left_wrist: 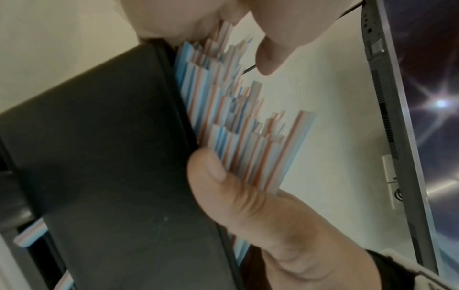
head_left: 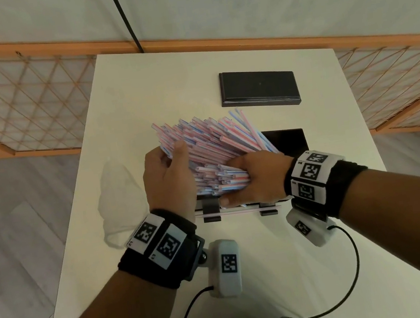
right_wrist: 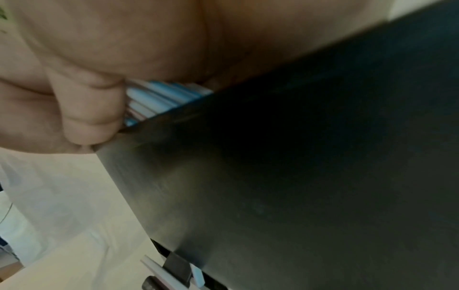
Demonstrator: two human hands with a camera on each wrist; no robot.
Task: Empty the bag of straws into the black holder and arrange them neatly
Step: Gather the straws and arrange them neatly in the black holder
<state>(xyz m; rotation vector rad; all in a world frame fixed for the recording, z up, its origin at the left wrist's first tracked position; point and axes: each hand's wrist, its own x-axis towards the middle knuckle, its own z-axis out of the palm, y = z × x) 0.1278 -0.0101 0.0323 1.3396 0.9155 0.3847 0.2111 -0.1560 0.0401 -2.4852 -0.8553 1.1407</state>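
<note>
A thick bundle of red-, blue- and white-striped straws (head_left: 211, 142) leans fanned out to the far left, its lower ends inside the black holder (head_left: 290, 140) on the white table (head_left: 138, 93). My left hand (head_left: 170, 173) grips the bundle's left side, thumb on the straws (left_wrist: 248, 137) beside the holder wall (left_wrist: 111, 157). My right hand (head_left: 250, 180) curls over the near ends of the straws (right_wrist: 161, 98) at the holder's rim (right_wrist: 298, 176). One straw (head_left: 239, 211) lies across the holder's front brackets.
The holder's flat black lid (head_left: 259, 87) lies further back on the table. The emptied clear plastic bag (head_left: 119, 200) sits crumpled to the left of my left hand. Wrist camera cables (head_left: 347, 288) trail over the near table. A wooden lattice screen (head_left: 16, 107) stands behind.
</note>
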